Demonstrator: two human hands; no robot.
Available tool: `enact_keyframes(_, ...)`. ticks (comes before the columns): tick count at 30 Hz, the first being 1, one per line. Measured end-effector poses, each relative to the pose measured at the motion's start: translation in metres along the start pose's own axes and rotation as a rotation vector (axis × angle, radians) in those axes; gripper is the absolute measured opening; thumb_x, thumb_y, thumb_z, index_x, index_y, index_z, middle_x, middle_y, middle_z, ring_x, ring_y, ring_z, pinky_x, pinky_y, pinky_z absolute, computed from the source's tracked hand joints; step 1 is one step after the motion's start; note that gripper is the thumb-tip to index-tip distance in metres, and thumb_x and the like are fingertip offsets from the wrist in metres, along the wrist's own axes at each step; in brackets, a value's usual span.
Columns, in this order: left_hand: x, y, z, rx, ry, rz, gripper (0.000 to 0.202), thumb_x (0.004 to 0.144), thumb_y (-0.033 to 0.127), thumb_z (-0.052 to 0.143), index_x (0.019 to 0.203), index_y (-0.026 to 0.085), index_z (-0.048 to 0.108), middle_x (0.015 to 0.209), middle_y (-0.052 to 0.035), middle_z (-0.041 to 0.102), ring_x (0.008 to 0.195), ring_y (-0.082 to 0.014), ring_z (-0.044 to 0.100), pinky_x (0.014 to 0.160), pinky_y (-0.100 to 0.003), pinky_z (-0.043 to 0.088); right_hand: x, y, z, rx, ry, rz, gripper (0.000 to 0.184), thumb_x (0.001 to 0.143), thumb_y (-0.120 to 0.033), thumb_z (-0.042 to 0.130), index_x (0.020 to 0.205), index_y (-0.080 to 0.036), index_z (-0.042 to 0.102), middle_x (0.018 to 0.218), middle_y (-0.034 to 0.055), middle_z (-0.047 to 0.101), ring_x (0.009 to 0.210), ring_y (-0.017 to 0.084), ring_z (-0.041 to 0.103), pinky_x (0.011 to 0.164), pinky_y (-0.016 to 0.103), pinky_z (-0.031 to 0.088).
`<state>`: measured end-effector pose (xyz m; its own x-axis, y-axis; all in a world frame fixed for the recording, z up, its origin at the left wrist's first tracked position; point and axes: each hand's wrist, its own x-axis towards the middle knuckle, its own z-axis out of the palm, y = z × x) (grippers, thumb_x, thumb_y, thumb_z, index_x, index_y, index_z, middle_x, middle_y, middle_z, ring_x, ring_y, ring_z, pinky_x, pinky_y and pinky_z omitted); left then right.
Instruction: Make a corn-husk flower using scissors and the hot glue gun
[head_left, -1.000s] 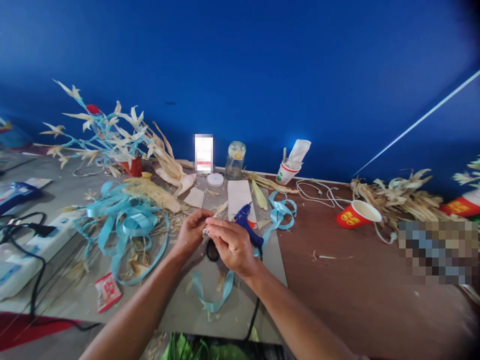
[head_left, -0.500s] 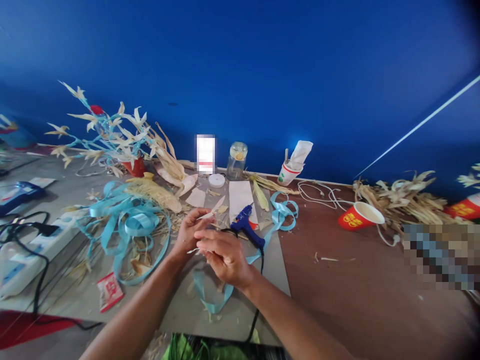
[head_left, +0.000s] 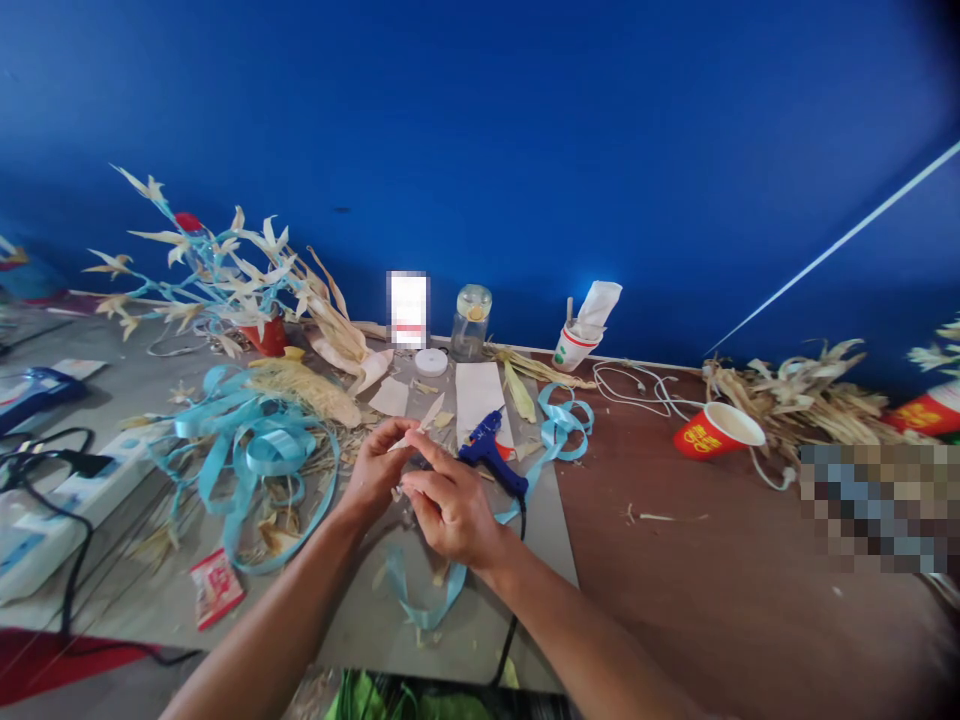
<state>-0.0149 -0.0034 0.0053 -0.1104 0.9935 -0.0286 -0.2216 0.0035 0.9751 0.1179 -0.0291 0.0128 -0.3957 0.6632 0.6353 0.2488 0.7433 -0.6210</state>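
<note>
My left hand is closed in a pinch on a pale piece of corn husk, whose pointed tip sticks up past the fingers. Close against it, my right hand has its index finger laid at the husk's base. Its other fingers and thumb are bent together by a small pale shred, too small to make out. Just beyond my right hand lies a blue hot glue gun, its black cord running down toward me. Light blue ribbon trails on the grey mat below my wrists.
Leftward lie a ribbon heap, a power strip, a red packet and a husk-flower tree in a red cup. Behind are a glass jar and a tissue cup. A red paper cup and dried husks sit right.
My right index finger has moved up to the husk by my left fingertips. The thin white strand by my right thumb shows less now. The husk tip points more upright.
</note>
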Motion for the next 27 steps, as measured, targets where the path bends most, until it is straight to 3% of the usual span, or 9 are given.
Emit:
enact_keyframes(4,0.0,-0.002,-0.002,-0.079,-0.06,-0.057,0.023,0.065,0.033,0.07,0.079,0.017,0.06,0.071,-0.0009,0.063,0.065,-0.013,0.056,0.062,-0.024,0.043,-0.001,-0.001,0.001,0.046,-0.053,0.011,0.015,0.082,-0.015,0.049,0.087,-0.022,0.061,0.129,0.0084,0.052,0.116,0.02,0.051,0.096,0.036,0.042)
enact_keyframes(7,0.001,-0.001,-0.001,-0.175,-0.057,-0.06,0.022,0.062,0.03,0.072,0.077,0.017,0.062,0.072,-0.0005,0.063,0.064,-0.0121,0.056,0.06,-0.023,0.043,-0.002,-0.002,-0.002,0.154,0.039,0.05,0.013,0.081,-0.018,0.053,0.087,-0.024,0.063,0.122,0.008,0.055,0.1,0.019,0.058,0.086,0.034,0.048)
enact_keyframes(10,0.003,0.001,0.001,-0.272,-0.062,-0.057,0.019,0.061,0.026,0.074,0.072,0.015,0.063,0.067,-0.0001,0.063,0.061,-0.0101,0.056,0.06,-0.022,0.043,0.001,0.004,-0.006,0.295,0.246,0.248,0.009,0.081,-0.024,0.055,0.085,-0.023,0.063,0.105,0.0071,0.058,0.074,0.014,0.059,0.063,0.027,0.05)
enact_keyframes(13,0.005,0.001,0.002,-0.344,-0.098,-0.055,0.018,0.059,0.023,0.076,0.069,0.015,0.063,0.067,-0.0004,0.064,0.063,-0.0107,0.058,0.067,-0.025,0.045,0.007,0.016,-0.008,0.45,0.435,0.502,0.012,0.08,-0.03,0.056,0.078,-0.019,0.06,0.078,0.0021,0.058,0.049,0.008,0.048,0.045,0.021,0.04)
enact_keyframes(15,0.005,-0.002,0.002,-0.354,-0.109,-0.071,0.019,0.058,0.022,0.076,0.071,0.015,0.064,0.069,-0.0003,0.064,0.066,-0.0117,0.06,0.072,-0.028,0.046,0.011,0.023,-0.009,0.517,0.5,0.637,0.016,0.078,-0.033,0.058,0.076,-0.017,0.059,0.056,-0.0035,0.052,0.041,0.006,0.041,0.041,0.02,0.033)
enact_keyframes(18,0.005,-0.005,0.001,-0.318,-0.136,-0.101,0.018,0.058,0.019,0.076,0.071,0.016,0.064,0.07,0.0007,0.064,0.069,-0.0121,0.061,0.075,-0.028,0.046,0.014,0.028,-0.01,0.559,0.503,0.745,0.02,0.075,-0.036,0.06,0.071,-0.016,0.059,0.043,-0.0074,0.042,0.04,0.006,0.039,0.041,0.019,0.028)
enact_keyframes(27,0.004,-0.008,0.001,-0.315,-0.264,-0.078,0.022,0.063,0.019,0.075,0.082,0.017,0.064,0.066,0.0,0.067,0.065,-0.0125,0.061,0.077,-0.03,0.043,0.017,0.026,-0.012,0.578,0.514,0.796,0.023,0.072,-0.036,0.06,0.062,-0.016,0.056,0.045,-0.0069,0.044,0.041,0.006,0.036,0.042,0.02,0.027)
